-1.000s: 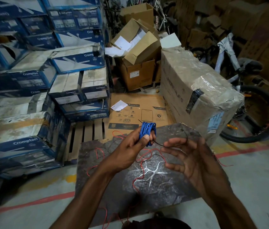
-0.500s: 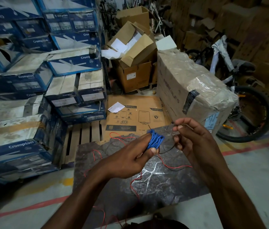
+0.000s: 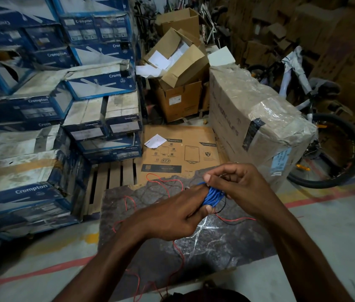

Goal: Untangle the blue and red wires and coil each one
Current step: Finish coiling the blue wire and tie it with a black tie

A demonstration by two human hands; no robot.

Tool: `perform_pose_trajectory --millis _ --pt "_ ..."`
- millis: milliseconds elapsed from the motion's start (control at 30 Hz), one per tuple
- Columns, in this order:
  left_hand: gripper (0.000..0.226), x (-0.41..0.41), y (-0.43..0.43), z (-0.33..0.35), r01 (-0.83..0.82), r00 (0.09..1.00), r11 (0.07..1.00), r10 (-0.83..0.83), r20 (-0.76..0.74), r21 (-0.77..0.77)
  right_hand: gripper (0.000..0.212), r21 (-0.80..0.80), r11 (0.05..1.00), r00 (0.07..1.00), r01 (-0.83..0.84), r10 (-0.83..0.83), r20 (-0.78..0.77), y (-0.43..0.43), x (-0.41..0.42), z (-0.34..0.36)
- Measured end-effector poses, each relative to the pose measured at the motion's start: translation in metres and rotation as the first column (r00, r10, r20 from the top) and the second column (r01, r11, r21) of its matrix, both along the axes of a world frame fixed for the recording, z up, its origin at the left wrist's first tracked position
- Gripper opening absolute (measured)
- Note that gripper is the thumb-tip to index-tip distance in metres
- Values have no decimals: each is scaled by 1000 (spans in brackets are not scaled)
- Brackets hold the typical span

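A tight coil of blue wire (image 3: 212, 197) sits between my two hands above a dark marbled slab (image 3: 215, 243). My left hand (image 3: 172, 216) grips the coil from the left, fingers wrapped around it. My right hand (image 3: 237, 184) is closed over the coil's top and right side, fingertips pinching at the blue strands. The red wire (image 3: 126, 202) lies loose across the slab in loops, trailing toward me and out to the right under my right hand. A thin black strand hangs beside the coil.
Stacked blue Crompton boxes (image 3: 41, 131) rise at the left. A wooden pallet (image 3: 111, 179), a flat brown carton (image 3: 181, 149) and a large wrapped carton (image 3: 257, 120) lie beyond the slab. A bicycle (image 3: 324, 136) stands at the right. Grey floor with a red line surrounds the slab.
My right hand was open and apart from the coil; it has come in and closed onto the blue coil. The left hand kept hold of it and dropped slightly.
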State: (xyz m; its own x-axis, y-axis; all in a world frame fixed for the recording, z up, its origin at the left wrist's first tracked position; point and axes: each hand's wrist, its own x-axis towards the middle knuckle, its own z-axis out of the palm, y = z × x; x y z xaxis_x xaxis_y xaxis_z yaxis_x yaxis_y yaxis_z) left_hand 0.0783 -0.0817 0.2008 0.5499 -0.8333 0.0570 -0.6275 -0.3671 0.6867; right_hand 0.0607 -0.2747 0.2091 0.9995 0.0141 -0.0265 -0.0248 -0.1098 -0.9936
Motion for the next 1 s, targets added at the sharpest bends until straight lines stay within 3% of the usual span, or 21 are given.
perform_pose_trajectory --millis 300,433,533,667,833,1000 --pt "27 0 5 -10 -106 989 989 94 -114 -99 2 188 927 945 324 -327 -14 6 -2 -5" --pt "24 2 5 -7 -180 949 947 95 -302 -267 4 236 874 897 425 -441 17 17 -10 -6" --pt "25 3 4 -10 -248 915 906 102 -391 -343 15 165 881 888 442 -456 56 22 -21 -3" --pt "26 1 6 -21 -282 909 897 137 -394 -339 12 -16 902 890 431 -422 171 21 -24 3" --pt "23 -4 1 -31 -252 906 924 121 -406 -288 4 10 909 884 416 -407 230 17 -23 11" --pt "35 -10 -5 -35 -337 845 882 129 -518 -330 8 109 898 870 427 -441 221 17 -19 -1"
